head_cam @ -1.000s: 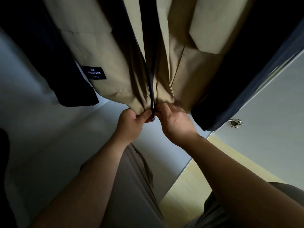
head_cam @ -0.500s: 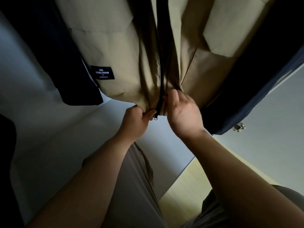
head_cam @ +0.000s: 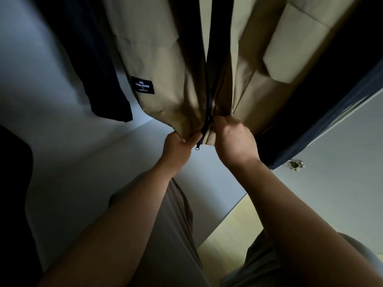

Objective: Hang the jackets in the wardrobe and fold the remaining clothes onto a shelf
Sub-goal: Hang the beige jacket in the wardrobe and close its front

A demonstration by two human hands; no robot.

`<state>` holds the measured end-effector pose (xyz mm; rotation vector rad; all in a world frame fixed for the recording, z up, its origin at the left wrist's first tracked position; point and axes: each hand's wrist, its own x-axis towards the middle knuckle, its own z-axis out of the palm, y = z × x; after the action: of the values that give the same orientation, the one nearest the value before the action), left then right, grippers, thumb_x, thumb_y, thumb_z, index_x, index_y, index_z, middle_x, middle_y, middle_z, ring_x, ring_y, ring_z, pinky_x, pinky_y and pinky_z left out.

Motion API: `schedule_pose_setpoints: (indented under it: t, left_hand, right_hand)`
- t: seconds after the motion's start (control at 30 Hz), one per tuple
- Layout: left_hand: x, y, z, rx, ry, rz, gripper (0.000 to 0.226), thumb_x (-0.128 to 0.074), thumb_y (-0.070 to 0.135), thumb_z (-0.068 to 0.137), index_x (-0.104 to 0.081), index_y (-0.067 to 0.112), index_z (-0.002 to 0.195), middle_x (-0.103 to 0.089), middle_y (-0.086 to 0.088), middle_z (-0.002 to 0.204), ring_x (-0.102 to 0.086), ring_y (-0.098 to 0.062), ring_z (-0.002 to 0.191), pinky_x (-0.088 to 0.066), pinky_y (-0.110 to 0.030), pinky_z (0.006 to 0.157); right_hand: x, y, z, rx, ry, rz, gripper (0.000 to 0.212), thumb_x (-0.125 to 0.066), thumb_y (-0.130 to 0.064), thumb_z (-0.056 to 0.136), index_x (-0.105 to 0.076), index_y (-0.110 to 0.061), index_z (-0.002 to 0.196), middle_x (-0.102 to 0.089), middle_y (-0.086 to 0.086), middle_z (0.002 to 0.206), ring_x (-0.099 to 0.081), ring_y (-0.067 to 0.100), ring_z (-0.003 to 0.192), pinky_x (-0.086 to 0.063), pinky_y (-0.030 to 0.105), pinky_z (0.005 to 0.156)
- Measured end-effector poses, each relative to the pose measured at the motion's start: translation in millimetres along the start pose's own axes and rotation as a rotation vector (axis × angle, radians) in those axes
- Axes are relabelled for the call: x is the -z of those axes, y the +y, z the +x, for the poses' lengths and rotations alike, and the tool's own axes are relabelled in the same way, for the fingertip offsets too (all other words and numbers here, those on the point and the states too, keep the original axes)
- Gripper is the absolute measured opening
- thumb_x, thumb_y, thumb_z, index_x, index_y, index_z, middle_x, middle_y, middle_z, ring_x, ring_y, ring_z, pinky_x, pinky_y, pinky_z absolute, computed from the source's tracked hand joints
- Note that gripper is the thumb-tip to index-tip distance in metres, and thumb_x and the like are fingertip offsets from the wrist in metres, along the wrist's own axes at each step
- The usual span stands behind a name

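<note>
Two hands: we hold both up at the bottom hem of the tan fabric jacket (head_cam: 165,69), one on each side of its front opening.
Left hand (head_cam: 178,146): our thumb and curled fingers pinch the hem of the panel on our left, right at the edge of the zip.
Right hand (head_cam: 234,141): our fingers curl into the hem of the panel on our right and grip a bunch of cloth; the fingertips are hidden behind the hand.
Jacket's place: it hangs inside the wardrobe, seen from below, its front towards us.
Long black zip (head_cam: 209,79): it runs down the middle of the jacket; we cannot tell how far it is done up.
Small metal zip pull (head_cam: 198,147): it dangles below the hem between our hands, just beside the left thumb.
Black rectangular label with white lettering (head_cam: 143,84): it sits near the hem of the panel on our left.
Dark navy garment (head_cam: 93,59): it hangs just beside the jacket on our left.
Second dark garment (head_cam: 342,79): it hangs against the jacket on our right.
Pale grey wardrobe panel (head_cam: 93,172): it lies beneath the clothes.
Pale grey door (head_cam: 342,183): it stands on our right and bears a small metal fitting (head_cam: 295,164).
Light wooden floor (head_cam: 228,235): it shows between our forearms.
</note>
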<state>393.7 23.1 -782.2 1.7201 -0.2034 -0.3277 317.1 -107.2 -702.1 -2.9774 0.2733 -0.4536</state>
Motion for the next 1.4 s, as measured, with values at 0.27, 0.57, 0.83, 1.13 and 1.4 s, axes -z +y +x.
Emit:
schedule_pose_setpoints:
  t: [0.27,0.57,0.83,1.13,1.4]
  left_hand:
    - [5.4,9.6,0.4,0.121,0.107,0.013,0.03,-0.074,0.037,0.09,-0.066,0.016,0.071,-0.066,-0.002,0.067,-0.063,-0.021,0.07,-0.046,-0.03,0.064]
    - [4.0,52.1,-25.1,-0.35,0.439,0.426,0.053,-0.077,0.059,0.072,-0.062,0.018,0.103,-0.06,0.001,0.107,-0.053,-0.017,0.101,-0.047,-0.031,0.083]
    - [0.4,76.9,-10.7,-0.387,0.337,0.316,0.017,-0.069,0.029,0.087,-0.06,0.019,0.076,-0.064,0.005,0.08,-0.061,-0.018,0.079,-0.047,-0.027,0.067]
    - [22.5,94.7,6.5,-0.327,0.301,0.437,0.027,-0.08,0.025,0.083,-0.058,0.014,0.075,-0.057,0.003,0.072,-0.06,-0.026,0.072,-0.041,-0.03,0.062]
    - [17.5,148.9,0.8,-0.602,0.357,0.355,0.043,-0.039,0.043,0.083,-0.069,0.013,0.08,-0.068,0.0,0.078,-0.062,-0.019,0.075,-0.044,-0.028,0.065]
  right_hand:
    - [52.5,-11.5,26.1,0.026,0.09,-0.126,0.016,-0.055,-0.001,0.091,-0.058,-0.006,0.106,-0.063,0.015,0.103,-0.064,0.04,0.085,-0.036,0.035,0.06]
    - [65.1,-19.8,32.3,0.044,-0.047,-0.193,0.017,-0.053,-0.02,0.1,-0.053,-0.015,0.116,-0.066,0.006,0.105,-0.069,0.034,0.087,-0.041,0.034,0.06]
    - [91.3,-38.6,38.2,0.147,-0.145,-0.301,0.015,-0.051,-0.017,0.096,-0.06,-0.022,0.107,-0.065,0.0,0.088,-0.067,0.026,0.079,-0.037,0.032,0.059]
    - [154.2,-60.7,58.3,0.082,-0.033,-0.41,0.022,-0.056,-0.004,0.092,-0.046,-0.018,0.077,-0.041,-0.001,0.059,-0.035,0.017,0.046,-0.025,0.025,0.044]
    - [174.8,-74.4,59.3,0.115,-0.092,-0.434,0.016,-0.054,-0.005,0.092,-0.063,-0.018,0.09,-0.048,0.002,0.064,-0.057,0.022,0.059,-0.034,0.029,0.051]
